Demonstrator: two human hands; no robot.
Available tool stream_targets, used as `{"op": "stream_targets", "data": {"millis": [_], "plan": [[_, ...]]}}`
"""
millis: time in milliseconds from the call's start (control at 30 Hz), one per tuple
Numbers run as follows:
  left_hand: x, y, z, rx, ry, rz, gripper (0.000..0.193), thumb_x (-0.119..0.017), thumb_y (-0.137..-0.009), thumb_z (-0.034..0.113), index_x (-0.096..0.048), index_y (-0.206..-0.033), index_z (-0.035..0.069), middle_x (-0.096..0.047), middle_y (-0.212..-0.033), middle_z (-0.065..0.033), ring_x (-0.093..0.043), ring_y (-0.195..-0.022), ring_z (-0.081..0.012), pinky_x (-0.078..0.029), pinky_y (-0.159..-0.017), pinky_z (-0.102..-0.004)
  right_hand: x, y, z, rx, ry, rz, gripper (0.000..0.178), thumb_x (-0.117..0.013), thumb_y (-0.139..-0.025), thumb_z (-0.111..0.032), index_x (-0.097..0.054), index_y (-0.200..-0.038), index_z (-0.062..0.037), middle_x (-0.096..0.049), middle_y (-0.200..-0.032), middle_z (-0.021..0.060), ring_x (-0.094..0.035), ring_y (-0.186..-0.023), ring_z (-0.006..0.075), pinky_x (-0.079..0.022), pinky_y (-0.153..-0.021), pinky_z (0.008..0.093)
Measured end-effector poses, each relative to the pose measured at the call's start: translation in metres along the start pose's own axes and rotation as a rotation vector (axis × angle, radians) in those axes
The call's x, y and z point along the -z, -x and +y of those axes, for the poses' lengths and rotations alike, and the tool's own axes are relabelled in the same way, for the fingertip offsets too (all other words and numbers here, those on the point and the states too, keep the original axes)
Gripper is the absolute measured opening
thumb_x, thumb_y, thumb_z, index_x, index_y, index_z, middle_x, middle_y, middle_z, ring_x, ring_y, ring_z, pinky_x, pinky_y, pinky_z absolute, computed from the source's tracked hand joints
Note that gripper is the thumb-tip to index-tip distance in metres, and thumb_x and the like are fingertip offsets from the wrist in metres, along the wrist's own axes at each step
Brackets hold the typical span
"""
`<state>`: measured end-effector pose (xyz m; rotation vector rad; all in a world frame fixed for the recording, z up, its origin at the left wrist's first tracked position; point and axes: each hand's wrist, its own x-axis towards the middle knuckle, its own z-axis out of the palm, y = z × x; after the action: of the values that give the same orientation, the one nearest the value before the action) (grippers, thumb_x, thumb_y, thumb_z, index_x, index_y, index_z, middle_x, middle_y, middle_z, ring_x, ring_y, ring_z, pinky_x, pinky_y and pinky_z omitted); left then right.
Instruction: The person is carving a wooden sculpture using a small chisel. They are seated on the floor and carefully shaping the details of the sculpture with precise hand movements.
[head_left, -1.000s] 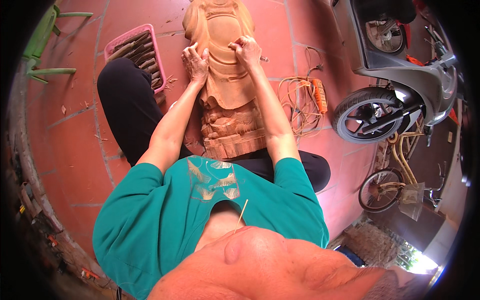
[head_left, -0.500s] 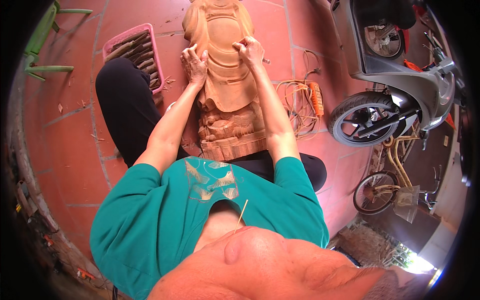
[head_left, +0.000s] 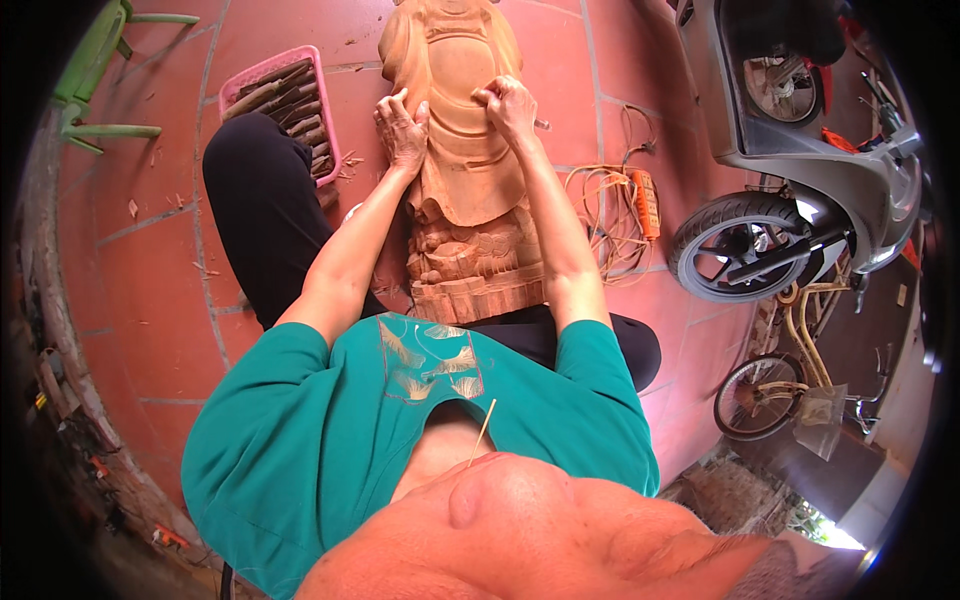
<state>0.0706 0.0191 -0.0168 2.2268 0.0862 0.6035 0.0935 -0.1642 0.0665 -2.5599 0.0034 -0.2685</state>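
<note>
- Resting loosely spread on the wooden carving: left hand
- Curled around a small tool over it: right hand
- Left of both: pink basket

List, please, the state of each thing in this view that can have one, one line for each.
Carved wooden statue, lying front up, unpainted
Left hand, open, resting against the statue's side
Right hand, closed around a slim tool
Slim tool, mostly hidden by that hand
Pink basket, filled with brown-handled tools
Wood shavings, scattered
Orange power strip, on the floor, power unclear
Cord, loosely tangled
Scooter, parked
Bicycle, parked
</note>
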Motion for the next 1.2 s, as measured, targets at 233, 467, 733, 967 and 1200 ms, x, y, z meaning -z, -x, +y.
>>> {"op": "stream_targets", "data": {"millis": [233, 467, 733, 967, 1200], "plan": [[-0.003, 0.006, 0.003, -0.024, -0.008, 0.023, 0.045, -0.068, -0.085, 0.03, -0.051, -0.119, 0.005, -0.051, -0.111, -0.0181, -0.051, -0.103, -0.0373, -0.041, -0.09, -0.048, -0.012, 0.001, -0.012, 0.16, 0.146, 0.065, 0.019, -0.074, -0.078, -0.025, -0.067, -0.079, -0.0075, -0.065, -0.088, 0.0068, -0.063, -0.089, 0.0265, -0.051, -0.076, 0.0415], [-0.002, 0.001, 0.003, -0.009, 0.012, 0.017, 0.044, -0.066, -0.088, 0.032, -0.051, -0.119, 0.005, -0.052, -0.112, -0.0188, -0.051, -0.104, -0.0376, -0.041, -0.091, -0.0476, -0.033, 0.004, -0.017, -0.17, 0.049, 0.276, 0.018, -0.071, -0.081, -0.025, -0.066, -0.08, -0.0076, -0.065, -0.087, 0.012, -0.062, -0.088, 0.0302, -0.049, -0.076, 0.0433], [-0.003, 0.001, 0.002, -0.01, 0.009, 0.025, 0.044, -0.068, -0.086, 0.03, -0.052, -0.118, 0.005, -0.052, -0.111, -0.0173, -0.05, -0.104, -0.0364, -0.041, -0.091, -0.0466, -0.005, -0.002, -0.013, 0.238, 0.193, -0.074, 0.017, -0.075, -0.077, -0.025, -0.068, -0.078, -0.0086, -0.066, -0.087, 0.0073, -0.064, -0.088, 0.0262, -0.051, -0.073, 0.0399], [-0.004, 0.003, 0.006, -0.014, 0.002, 0.031, 0.044, -0.069, -0.085, 0.03, -0.052, -0.118, 0.006, -0.051, -0.111, -0.0166, -0.05, -0.104, -0.0355, -0.041, -0.09, -0.046, -0.039, -0.018, -0.052, 0.42, 0.372, 0.017, 0.013, -0.066, -0.077, -0.018, -0.063, -0.079, -0.0054, -0.063, -0.089, 0.0109, -0.061, -0.09, 0.0297, -0.052, -0.071, 0.0422], [-0.001, 0.0, 0.003, -0.002, 0.019, 0.015, 0.044, -0.07, -0.085, 0.028, -0.052, -0.118, 0.005, -0.051, -0.112, -0.0167, -0.05, -0.105, -0.0357, -0.04, -0.092, -0.0462, -0.013, 0.0, -0.038, 0.508, 0.429, -0.076, 0.01, -0.064, -0.075, -0.016, -0.063, -0.079, -0.0065, -0.061, -0.088, 0.0093, -0.061, -0.091, 0.0255, -0.053, -0.068, 0.0388]]}}
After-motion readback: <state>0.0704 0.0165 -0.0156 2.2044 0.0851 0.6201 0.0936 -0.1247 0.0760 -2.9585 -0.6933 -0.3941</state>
